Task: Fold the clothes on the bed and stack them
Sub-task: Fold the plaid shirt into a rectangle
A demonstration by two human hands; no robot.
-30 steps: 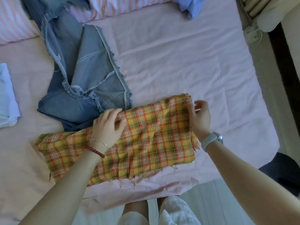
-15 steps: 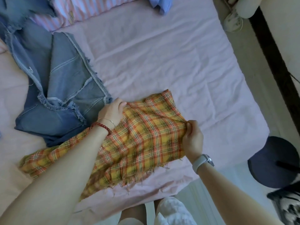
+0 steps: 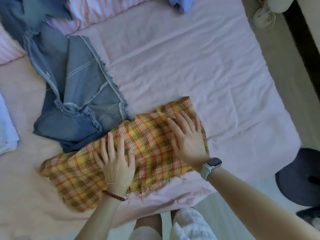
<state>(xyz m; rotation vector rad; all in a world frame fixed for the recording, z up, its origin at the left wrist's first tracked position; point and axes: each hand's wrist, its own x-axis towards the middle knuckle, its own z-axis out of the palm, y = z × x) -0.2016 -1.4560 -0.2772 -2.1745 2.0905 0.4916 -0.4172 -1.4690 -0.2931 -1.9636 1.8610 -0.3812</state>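
Note:
A yellow and orange plaid garment [image 3: 152, 149] lies folded near the front edge of the pink bed [image 3: 173, 66]. My left hand [image 3: 116, 158] presses flat on its middle, fingers straight and spread. Toward the garment's right end, my right hand [image 3: 187, 135] also lies flat with straight fingers. A blue denim garment [image 3: 78, 101] lies unfolded to the upper left, its lower edge touching the plaid cloth. A white folded cloth [image 3: 7, 129] shows at the left edge.
A light blue garment [image 3: 180, 4] lies at the far edge, next to pink striped bedding [image 3: 97, 11]. Right of the bed runs a strip of floor with a white shoe [image 3: 263, 16] and a dark round stool [image 3: 299, 175].
My right hand let go of the plaid garment's right edge and now lies flat on top. My left hand slid back toward me onto the garment's middle.

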